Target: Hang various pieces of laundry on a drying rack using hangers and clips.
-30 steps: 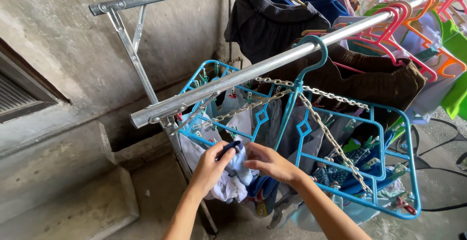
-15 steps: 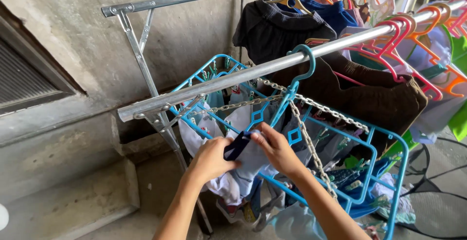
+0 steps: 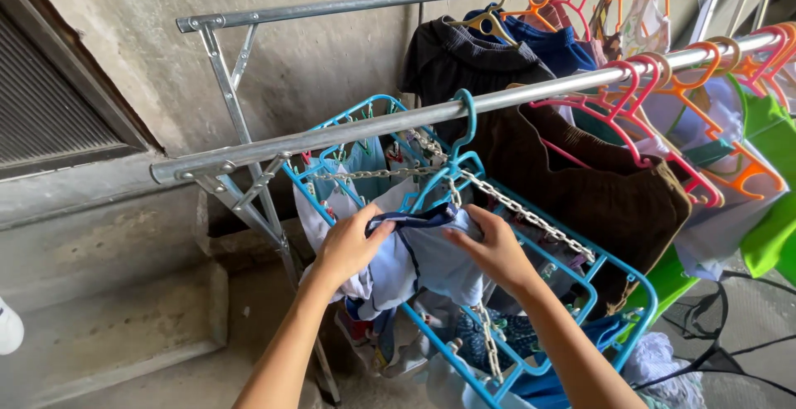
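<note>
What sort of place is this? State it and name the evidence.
Probably a home laundry-drying area, perhaps a balcony: a metal clothes rail with garments on hangers, a blue clip hanger hung with small items, and a bare concrete wall.

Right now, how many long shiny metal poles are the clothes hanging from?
2. The front rail carries the blue clip hanger; the back rail runs near the wall, holding more hangers. Others may be hidden off-frame.
</note>
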